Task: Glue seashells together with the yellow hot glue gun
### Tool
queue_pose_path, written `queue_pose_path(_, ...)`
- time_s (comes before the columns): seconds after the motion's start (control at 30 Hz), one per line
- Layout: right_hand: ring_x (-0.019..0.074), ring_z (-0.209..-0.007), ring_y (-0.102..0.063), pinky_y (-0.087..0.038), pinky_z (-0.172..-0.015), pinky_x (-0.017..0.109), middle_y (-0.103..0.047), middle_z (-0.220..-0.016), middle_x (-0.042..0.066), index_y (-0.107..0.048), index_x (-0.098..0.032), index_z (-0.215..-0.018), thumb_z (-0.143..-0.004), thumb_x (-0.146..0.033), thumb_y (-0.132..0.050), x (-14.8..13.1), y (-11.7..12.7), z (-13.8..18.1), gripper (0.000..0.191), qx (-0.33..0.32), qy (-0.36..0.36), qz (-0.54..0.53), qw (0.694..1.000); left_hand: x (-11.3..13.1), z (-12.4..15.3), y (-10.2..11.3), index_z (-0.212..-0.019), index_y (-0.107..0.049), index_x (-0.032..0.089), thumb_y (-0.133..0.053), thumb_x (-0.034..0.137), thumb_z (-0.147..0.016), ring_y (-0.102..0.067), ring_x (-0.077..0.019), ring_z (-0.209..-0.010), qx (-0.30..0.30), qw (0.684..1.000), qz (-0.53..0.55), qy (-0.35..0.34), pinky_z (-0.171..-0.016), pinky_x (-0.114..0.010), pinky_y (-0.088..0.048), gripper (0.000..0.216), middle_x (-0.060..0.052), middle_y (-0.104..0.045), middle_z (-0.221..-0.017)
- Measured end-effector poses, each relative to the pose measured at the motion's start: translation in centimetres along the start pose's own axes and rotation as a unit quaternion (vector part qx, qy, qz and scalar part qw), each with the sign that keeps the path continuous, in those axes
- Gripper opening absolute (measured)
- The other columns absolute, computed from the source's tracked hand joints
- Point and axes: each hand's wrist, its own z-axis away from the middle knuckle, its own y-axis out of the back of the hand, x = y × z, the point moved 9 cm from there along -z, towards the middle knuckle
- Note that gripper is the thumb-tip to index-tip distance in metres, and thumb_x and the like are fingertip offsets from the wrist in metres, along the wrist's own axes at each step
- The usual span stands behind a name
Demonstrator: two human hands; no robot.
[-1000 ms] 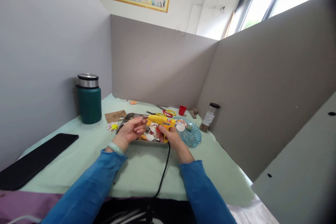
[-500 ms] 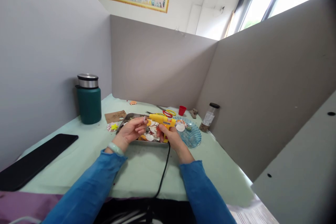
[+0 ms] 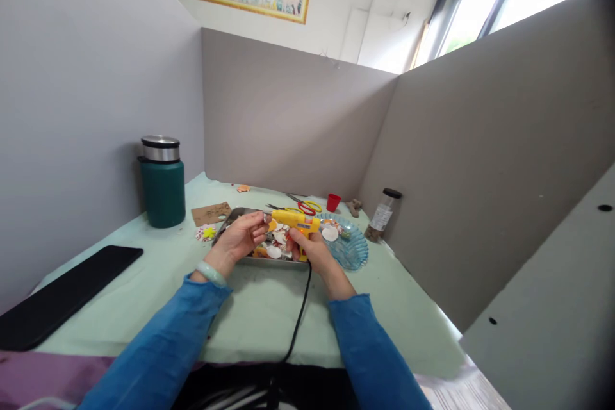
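My right hand (image 3: 310, 248) is wrapped round the handle of a yellow hot glue gun (image 3: 288, 218), whose nozzle points left. A black cord (image 3: 300, 314) runs down from its grip. My left hand (image 3: 243, 236) is closed in a pinch on a small pale piece (image 3: 266, 218), too small to name, right at the nozzle. Whether nozzle and piece touch, I cannot tell. Below both hands lies a metal tray (image 3: 273, 262) with white and orange shell-like pieces (image 3: 273, 251), partly hidden by the hands.
A blue plate (image 3: 355, 250) with some pieces stands on the right, beside a jar (image 3: 383, 216). Scissors (image 3: 307, 207) and a red cup (image 3: 333, 202) lie behind. On the left are a green flask (image 3: 162, 186), brown card (image 3: 211, 213) and black mat (image 3: 72, 291). Grey partitions (image 3: 298, 115) enclose the table.
The glue gun has shifted slightly left, bringing its nozzle closer to the small piece in my left hand. Otherwise the scene looks the same.
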Motion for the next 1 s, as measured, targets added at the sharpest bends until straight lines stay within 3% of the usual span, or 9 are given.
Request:
queue_pose_path(0.13,0.008,-0.036,-0.043,-0.035,-0.04,0.022,-0.055,-0.044,-0.001,-0.061,-0.017,-0.057,-0.072,-0.067,-0.067,-0.3,-0.1,0.1,0.052,-0.002,-0.004,0.006,1.0,0.0,-0.2,0.0,-0.073,-0.062,0.008,-0.075,0.012,-0.075,-0.039,-0.0016,-0.046,-0.016,1.0,-0.006,-0.003,-0.042,-0.014,-0.037,0.013,0.0,-0.053,-0.068)
queue_pose_path(0.3,0.0072,-0.036,-0.042,-0.033,-0.04,0.022,-0.056,-0.045,0.0,-0.06,-0.017,-0.055,-0.073,-0.066,-0.067,-0.5,0.0,0.2,0.052,0.005,-0.002,-0.001,1.0,0.0,0.1,0.0,-0.077,-0.065,0.009,-0.076,0.009,-0.072,-0.051,-0.0058,-0.053,0.01,1.0,-0.018,0.008,-0.05,-0.016,-0.045,0.012,-0.001,-0.056,-0.067)
queue_pose_path(0.47,0.0071,-0.036,-0.043,-0.034,-0.041,0.022,-0.055,-0.045,-0.001,-0.061,-0.016,-0.057,-0.075,-0.063,-0.066,-0.3,0.0,0.2,0.05,-0.001,-0.01,0.004,1.0,0.4,0.4,-0.5,-0.072,-0.063,0.009,-0.076,0.011,-0.072,-0.046,-0.0047,-0.049,0.004,1.0,-0.005,-0.005,-0.044,-0.016,-0.04,0.013,0.001,-0.053,-0.064)
queue_pose_path(0.8,0.0077,-0.037,-0.046,-0.034,-0.04,0.022,-0.061,-0.053,0.001,-0.062,-0.017,-0.06,-0.071,-0.065,-0.07,0.1,-0.1,0.1,0.05,-0.014,-0.011,-0.006,1.0,0.4,0.0,0.6,-0.078,-0.061,0.011,-0.071,0.01,-0.077,-0.039,-0.0024,-0.045,0.025,0.999,0.04,-0.009,-0.041,-0.016,-0.034,0.01,0.0,-0.057,-0.07)
queue_pose_path(1.0,0.0077,-0.037,-0.045,-0.034,-0.039,0.022,-0.06,-0.051,0.001,-0.062,-0.016,-0.058,-0.072,-0.066,-0.068,-0.1,0.0,0.2,0.052,-0.004,-0.007,-0.01,1.0,0.3,0.1,-0.1,-0.078,-0.061,0.01,-0.071,0.011,-0.077,-0.035,-0.0004,-0.043,-0.013,1.0,0.025,0.003,-0.039,-0.014,-0.032,0.01,0.001,-0.056,-0.072)
